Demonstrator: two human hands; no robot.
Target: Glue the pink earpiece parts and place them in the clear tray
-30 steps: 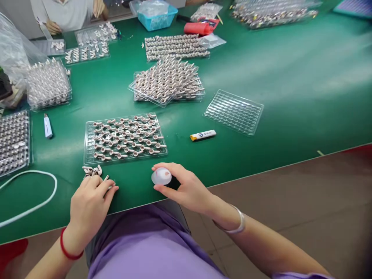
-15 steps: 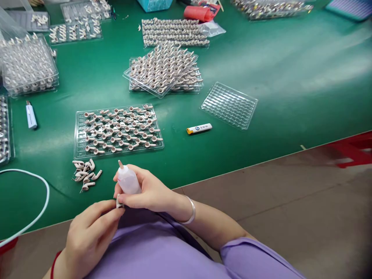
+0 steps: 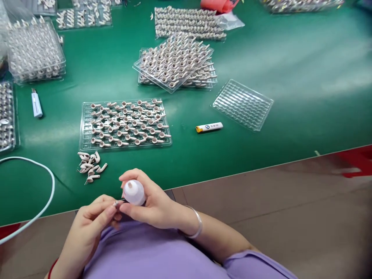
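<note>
My right hand (image 3: 154,205) is closed round a small white squeeze bottle (image 3: 134,192) with a pink tip, held over the table's near edge. My left hand (image 3: 93,221) pinches a tiny pale part (image 3: 116,203) right beside the bottle. A small heap of loose beige spoon-shaped parts (image 3: 90,167) lies on the green table (image 3: 290,77) just beyond my left hand. Behind the heap sits a clear tray (image 3: 124,124) with rows of the same parts.
Stacked full trays (image 3: 176,62) stand behind, an empty clear tray (image 3: 242,104) to the right, and a white-and-yellow lighter (image 3: 209,127) between them. More full trays (image 3: 35,50) stand at the left, with a white lighter (image 3: 37,104) and a white cable (image 3: 35,193).
My right hand lifted the bottle off the table and brought it to my body. My left hand took a part from the heap and brought it to the bottle.
</note>
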